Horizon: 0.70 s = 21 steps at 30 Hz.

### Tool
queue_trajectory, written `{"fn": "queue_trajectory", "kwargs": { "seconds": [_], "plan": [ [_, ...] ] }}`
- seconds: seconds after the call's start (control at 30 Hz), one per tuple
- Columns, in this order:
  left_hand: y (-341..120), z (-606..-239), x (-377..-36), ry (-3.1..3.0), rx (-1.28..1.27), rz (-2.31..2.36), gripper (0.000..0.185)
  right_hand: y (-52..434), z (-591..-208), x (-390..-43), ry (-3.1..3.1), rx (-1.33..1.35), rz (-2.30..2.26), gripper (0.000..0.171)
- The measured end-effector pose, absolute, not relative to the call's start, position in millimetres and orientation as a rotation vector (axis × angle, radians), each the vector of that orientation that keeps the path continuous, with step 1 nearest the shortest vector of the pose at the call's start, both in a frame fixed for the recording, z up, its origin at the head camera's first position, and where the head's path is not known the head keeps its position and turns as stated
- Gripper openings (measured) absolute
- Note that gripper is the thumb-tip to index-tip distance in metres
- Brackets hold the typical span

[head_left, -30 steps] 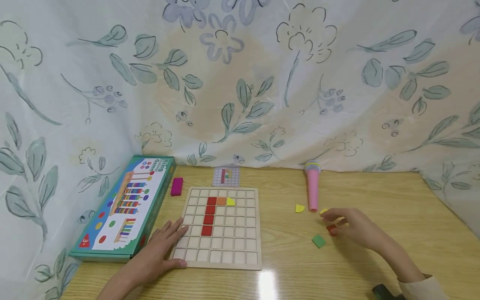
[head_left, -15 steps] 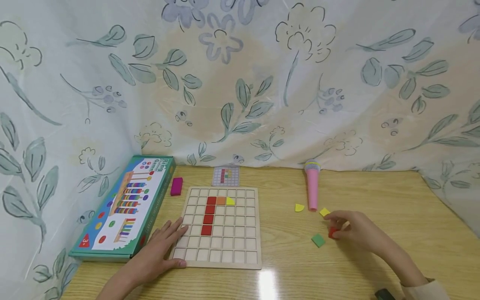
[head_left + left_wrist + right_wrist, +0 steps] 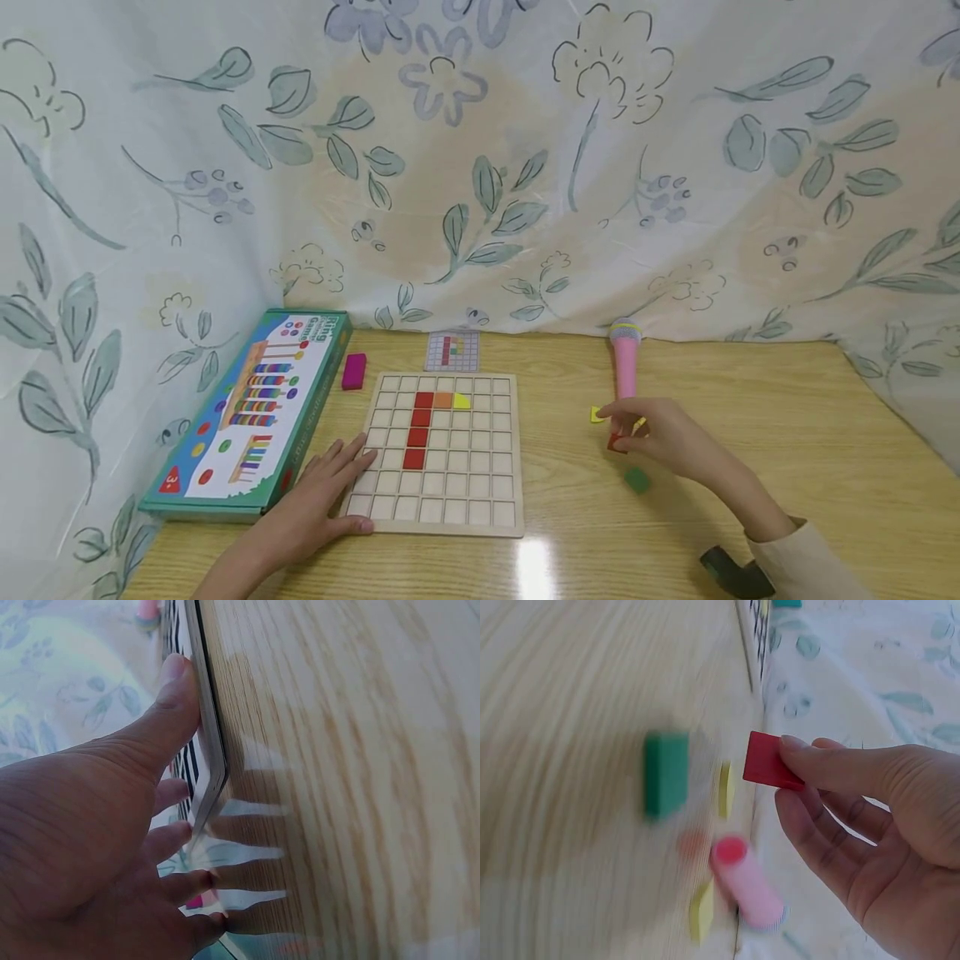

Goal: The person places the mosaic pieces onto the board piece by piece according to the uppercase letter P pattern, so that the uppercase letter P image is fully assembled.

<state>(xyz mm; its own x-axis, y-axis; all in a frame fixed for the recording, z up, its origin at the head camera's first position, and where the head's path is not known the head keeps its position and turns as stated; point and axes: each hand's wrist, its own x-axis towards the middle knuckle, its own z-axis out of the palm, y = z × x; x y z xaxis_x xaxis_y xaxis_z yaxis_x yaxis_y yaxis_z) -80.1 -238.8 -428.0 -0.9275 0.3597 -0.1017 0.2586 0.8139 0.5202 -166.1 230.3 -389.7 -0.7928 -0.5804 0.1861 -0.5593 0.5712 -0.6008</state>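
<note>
The box (image 3: 251,415) at 9 o'clock on the desk (image 3: 750,400) carries the only print that can be read. A red triangle at its near left corner bears "3+". Along its far end runs a title in coloured letters; "Ring Game" can just be made out, seen sideways and small. The card (image 3: 452,351) at 12 o'clock beyond the board (image 3: 438,454) shows a coloured grid pattern only, with no legible words.
</note>
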Motion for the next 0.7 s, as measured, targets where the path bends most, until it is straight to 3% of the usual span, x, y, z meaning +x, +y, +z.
{"fn": "queue_trajectory", "kwargs": {
  "seconds": [0.7],
  "plan": [
    [-239, -430, -81, 2.789, 0.451, 0.790, 0.088, 118, -404, -179, 2.570, -1.086, -1.122, 0.030]
  ]
}}
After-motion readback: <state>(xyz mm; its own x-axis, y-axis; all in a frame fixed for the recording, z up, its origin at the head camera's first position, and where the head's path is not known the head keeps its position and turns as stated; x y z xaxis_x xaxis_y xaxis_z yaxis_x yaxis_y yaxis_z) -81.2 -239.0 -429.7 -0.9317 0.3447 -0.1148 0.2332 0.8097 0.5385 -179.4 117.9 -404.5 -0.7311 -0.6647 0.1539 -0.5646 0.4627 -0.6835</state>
